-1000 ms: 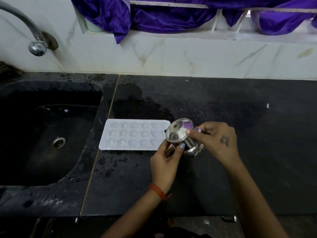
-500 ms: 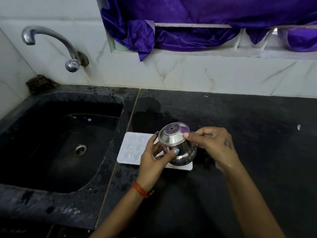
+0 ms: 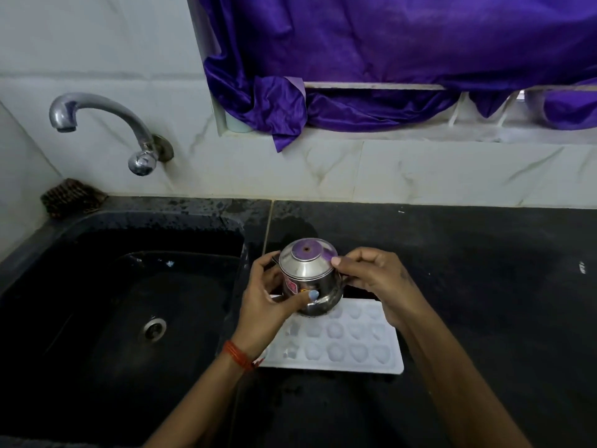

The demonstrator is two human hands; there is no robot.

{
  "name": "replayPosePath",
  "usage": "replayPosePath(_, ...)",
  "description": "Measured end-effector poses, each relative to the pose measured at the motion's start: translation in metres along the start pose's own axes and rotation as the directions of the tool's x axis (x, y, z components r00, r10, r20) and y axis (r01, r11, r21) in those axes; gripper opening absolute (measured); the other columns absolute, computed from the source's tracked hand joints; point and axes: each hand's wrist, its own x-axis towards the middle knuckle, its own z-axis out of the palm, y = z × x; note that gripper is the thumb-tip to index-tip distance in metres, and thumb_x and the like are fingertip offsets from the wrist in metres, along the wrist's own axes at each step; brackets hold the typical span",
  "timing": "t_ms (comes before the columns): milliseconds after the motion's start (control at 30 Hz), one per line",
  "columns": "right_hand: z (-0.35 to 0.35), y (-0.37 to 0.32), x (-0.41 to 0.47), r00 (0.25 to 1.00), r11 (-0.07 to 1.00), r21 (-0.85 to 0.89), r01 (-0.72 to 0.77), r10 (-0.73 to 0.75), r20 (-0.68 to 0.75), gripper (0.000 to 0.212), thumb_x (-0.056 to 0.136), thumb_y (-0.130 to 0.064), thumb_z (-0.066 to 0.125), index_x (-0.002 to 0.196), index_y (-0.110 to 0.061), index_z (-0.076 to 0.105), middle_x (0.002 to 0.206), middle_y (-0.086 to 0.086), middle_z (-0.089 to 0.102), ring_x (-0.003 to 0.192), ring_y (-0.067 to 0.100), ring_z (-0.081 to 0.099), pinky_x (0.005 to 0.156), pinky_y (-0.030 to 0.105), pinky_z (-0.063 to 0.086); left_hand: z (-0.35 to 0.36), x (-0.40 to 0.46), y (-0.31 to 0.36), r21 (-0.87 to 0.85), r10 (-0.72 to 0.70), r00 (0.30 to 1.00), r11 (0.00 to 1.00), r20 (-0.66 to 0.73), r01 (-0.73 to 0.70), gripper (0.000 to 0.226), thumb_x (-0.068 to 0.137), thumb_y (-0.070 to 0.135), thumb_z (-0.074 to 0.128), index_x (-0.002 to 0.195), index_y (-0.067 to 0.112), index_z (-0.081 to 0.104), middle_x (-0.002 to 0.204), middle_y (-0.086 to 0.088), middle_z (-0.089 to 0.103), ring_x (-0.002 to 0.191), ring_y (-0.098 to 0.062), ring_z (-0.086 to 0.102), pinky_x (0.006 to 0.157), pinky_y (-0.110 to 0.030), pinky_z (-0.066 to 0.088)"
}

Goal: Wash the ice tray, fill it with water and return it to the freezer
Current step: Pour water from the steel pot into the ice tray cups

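**Both hands on a little steel pot, ice tray sitting right under it**

Biggest thing first: the black counter (image 3: 468, 286) fills the whole right and lower part of the frame, and it looks wet in patches. The black sink (image 3: 97, 302) takes up the lower left, with its drain (image 3: 154, 329) near the middle of the basin. Up top right there's a purple cloth (image 3: 387, 53) draped over a window ledge, and a curved metal tap (image 3: 106, 124) sticks out of the white tiled wall at upper left. A brown scrubber (image 3: 72, 197) sits in the corner behind the sink.

The white ice tray (image 3: 349, 347) lies flat on the counter just right of the sink edge, center-bottom of the frame, its top edge hidden behind the pot.

The steel pot (image 3: 310, 279) is held above the tray. The left hand (image 3: 268, 295) curls around its left side, thumb across the front. The right hand (image 3: 371, 279) grips it from the right, with the thumb on the rim of the lid (image 3: 307, 257).
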Motion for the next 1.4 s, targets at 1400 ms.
replayPosePath(1400,0.042,0.042,0.195,0.987,0.998,0.044,-0.05,0.056,-0.152,0.008,0.09,-0.012,0.06,0.083,-0.014,0.057,0.088,0.009,0.062,0.087,0.02,0.06,0.077,0.033,0.052,-0.018,0.194,-0.08,0.252,0.019,0.998,0.968,-0.059,-0.004,0.079,0.057,0.008,0.089,0.116,0.021,0.039,0.105,0.004,0.062,0.099,-0.011,0.061,0.081,-0.011,0.049)
